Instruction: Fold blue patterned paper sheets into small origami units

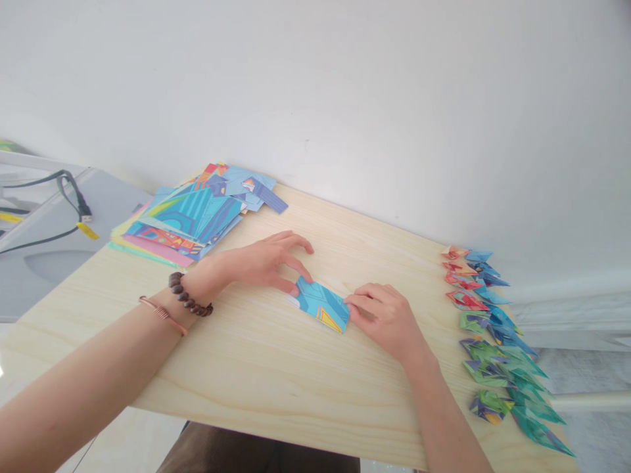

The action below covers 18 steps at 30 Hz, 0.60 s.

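Note:
On the wooden table (266, 368) lies a folded sheet of blue patterned paper (323, 305) with a yellow triangle shape on it. At its left end, my left hand (271, 263) has the thumb and index finger on the paper's edge, the other fingers stretched out above the table. A bit of the paper's pale underside shows beside that thumb. The right end is pinched between the thumb and fingers of my right hand (382, 318). What lies under the right fingertips is hidden.
A pile of colourful paper sheets (192, 213) lies at the table's back left. Several folded paper pieces in red (466, 300), green (486, 371) and blue (503, 322) line the right side. A white wall (315, 98) stands behind. Black cables (73, 197) lie at far left.

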Tool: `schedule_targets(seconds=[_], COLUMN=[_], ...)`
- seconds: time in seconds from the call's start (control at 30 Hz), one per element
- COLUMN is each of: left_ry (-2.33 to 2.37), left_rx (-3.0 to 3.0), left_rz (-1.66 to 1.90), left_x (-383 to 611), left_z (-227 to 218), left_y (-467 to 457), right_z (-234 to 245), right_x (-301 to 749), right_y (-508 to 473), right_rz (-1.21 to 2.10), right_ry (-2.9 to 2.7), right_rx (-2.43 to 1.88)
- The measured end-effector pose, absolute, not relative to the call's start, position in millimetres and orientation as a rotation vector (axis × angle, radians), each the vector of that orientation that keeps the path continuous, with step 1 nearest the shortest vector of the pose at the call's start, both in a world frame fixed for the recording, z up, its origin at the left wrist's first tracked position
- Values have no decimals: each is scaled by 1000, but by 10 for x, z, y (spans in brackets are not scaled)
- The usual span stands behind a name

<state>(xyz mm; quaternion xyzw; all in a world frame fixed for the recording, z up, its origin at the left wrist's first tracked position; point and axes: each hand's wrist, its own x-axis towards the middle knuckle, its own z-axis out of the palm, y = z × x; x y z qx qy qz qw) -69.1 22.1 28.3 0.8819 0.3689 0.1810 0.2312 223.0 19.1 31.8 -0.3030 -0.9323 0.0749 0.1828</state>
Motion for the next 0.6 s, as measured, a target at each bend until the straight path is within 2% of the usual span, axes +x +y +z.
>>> schedule_targets(seconds=[0.43,0.6], left_ry=[1036,996], left_rx=[2435,2432], left_rz=[464,499], left_x=[-691,-678], left_z=[301,299], left_y=[220,208], right_z=[363,301], right_x=[2307,2249], right_y=[209,202], right_rz=[289,453], right_ry=[-2623,-2473], right_rx=[-889,-999])
